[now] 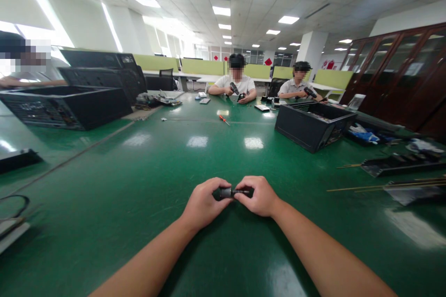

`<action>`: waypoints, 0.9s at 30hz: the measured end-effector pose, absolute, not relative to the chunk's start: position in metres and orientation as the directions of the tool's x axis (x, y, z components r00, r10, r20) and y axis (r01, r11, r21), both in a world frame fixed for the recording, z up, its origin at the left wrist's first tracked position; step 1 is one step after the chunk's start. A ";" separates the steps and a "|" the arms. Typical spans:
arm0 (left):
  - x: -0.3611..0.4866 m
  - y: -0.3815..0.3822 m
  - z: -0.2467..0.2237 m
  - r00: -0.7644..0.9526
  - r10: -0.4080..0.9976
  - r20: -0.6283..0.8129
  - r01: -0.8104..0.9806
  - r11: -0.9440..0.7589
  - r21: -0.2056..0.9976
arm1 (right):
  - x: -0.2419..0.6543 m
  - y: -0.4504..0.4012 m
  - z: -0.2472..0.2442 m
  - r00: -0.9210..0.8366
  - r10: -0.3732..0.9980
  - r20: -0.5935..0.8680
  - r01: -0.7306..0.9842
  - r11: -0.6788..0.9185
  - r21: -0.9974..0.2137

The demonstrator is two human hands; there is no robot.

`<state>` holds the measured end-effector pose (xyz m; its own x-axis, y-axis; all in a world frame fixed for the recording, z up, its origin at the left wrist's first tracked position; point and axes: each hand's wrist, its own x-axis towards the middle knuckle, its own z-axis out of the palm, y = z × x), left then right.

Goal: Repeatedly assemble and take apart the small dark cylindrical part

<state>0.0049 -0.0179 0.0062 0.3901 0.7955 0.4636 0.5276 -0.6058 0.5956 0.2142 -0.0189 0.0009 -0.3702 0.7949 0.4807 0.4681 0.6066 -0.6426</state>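
Note:
Above the green tabletop (167,222), my left hand (202,202) is closed round a dark cylindrical tool with a grey metallic collar (226,192). From the collar a thin dark shaft (240,191) extends to the right. My right hand (260,197) pinches that shaft between thumb and fingers, close to the collar. Both hands are near each other at the middle of the view. The tool's rear is hidden inside my left palm, so its exact kind is unclear.
An orange-handled screwdriver (223,119) lies farther off. Open black computer cases stand at right (303,127) and left (80,106). Thin rods (369,188) and dark parts lie at the right edge. Two people opposite hold power drills; another person sits far left.

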 end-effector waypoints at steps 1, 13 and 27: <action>0.005 -0.018 0.006 0.390 0.796 0.463 0.527 -0.605 0.596 | 0.214 -0.019 0.001 -0.369 0.795 0.481 0.467 0.606 -0.644; 0.003 -0.016 0.004 0.383 0.783 0.491 0.525 -0.622 0.581 | 0.217 -0.017 0.000 -0.362 0.799 0.481 0.460 0.602 -0.653; 0.004 -0.014 0.001 0.371 0.760 0.533 0.508 -0.647 0.569 | 0.217 -0.017 -0.001 -0.342 0.808 0.480 0.460 0.590 -0.664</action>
